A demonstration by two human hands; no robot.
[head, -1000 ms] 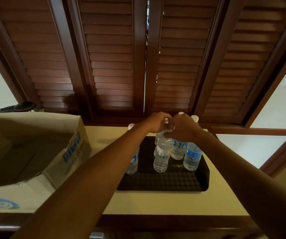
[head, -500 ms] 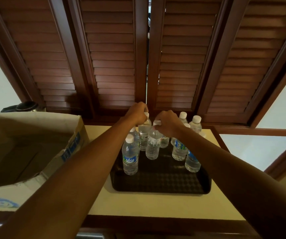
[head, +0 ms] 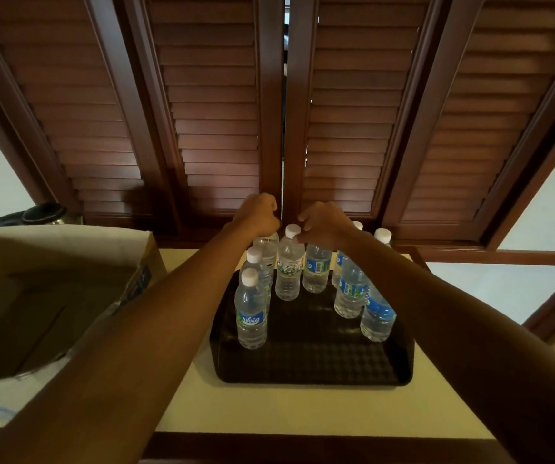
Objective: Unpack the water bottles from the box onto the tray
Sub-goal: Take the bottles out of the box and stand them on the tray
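A black tray (head: 306,370) lies on the cream counter, and several clear water bottles with white caps stand on its far half. My left hand (head: 258,216) grips the top of a back-row bottle (head: 266,246), hiding its cap. My right hand (head: 327,223) curls beside the middle bottle (head: 290,271), its fingertips pinching the neck just under the cap. Another bottle (head: 317,270) stands under that hand. The nearest bottle (head: 251,313) stands at the tray's left side. The open cardboard box (head: 68,259) is on the left, with only bare cardboard visible inside.
Dark louvred wooden shutters (head: 215,128) rise right behind the tray. A dark round pot (head: 44,214) sits behind the box. The cream counter (head: 269,413) runs to a dark wooden front edge. Two bottles (head: 377,316) stand along the tray's right side.
Both hands have carried their bottles to the back of the tray and set them down upright. The view has shifted, showing more of the tray.
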